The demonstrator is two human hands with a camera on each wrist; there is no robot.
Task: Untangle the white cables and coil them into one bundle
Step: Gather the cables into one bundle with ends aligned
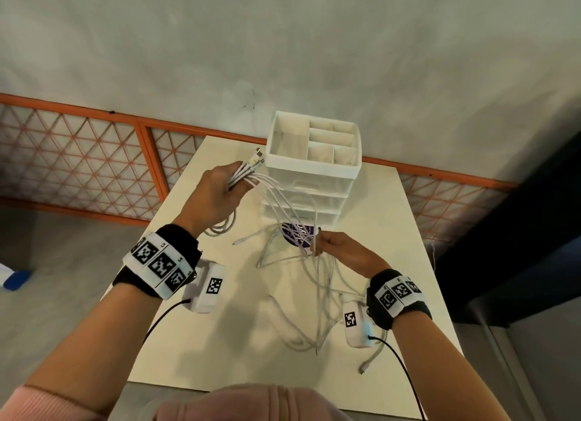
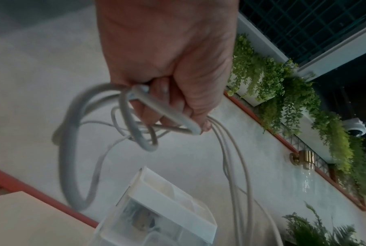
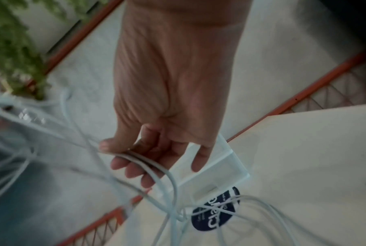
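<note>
My left hand [image 1: 220, 189] is raised above the table and grips a bunch of white cables [image 1: 248, 172], their plug ends sticking out past the fingers toward the drawer unit. In the left wrist view my left hand [image 2: 169, 99] has its fingers curled round several strands, and cable loops [image 2: 135, 126] hang below the fist. From there the strands run down to a loose tangle [image 1: 301, 263] on the table. My right hand [image 1: 327, 247] pinches two strands near the tangle. The right wrist view shows my right hand [image 3: 135, 158] with thumb and forefinger pinching the white cables [image 3: 148, 164].
A white drawer unit [image 1: 311, 166] with an open divided top stands at the back of the cream table [image 1: 393, 232]. A dark round sticker [image 1: 298, 235] lies under the cables. A loose plug end [image 1: 366, 367] lies near the table's front right. An orange lattice railing [image 1: 78, 156] runs behind.
</note>
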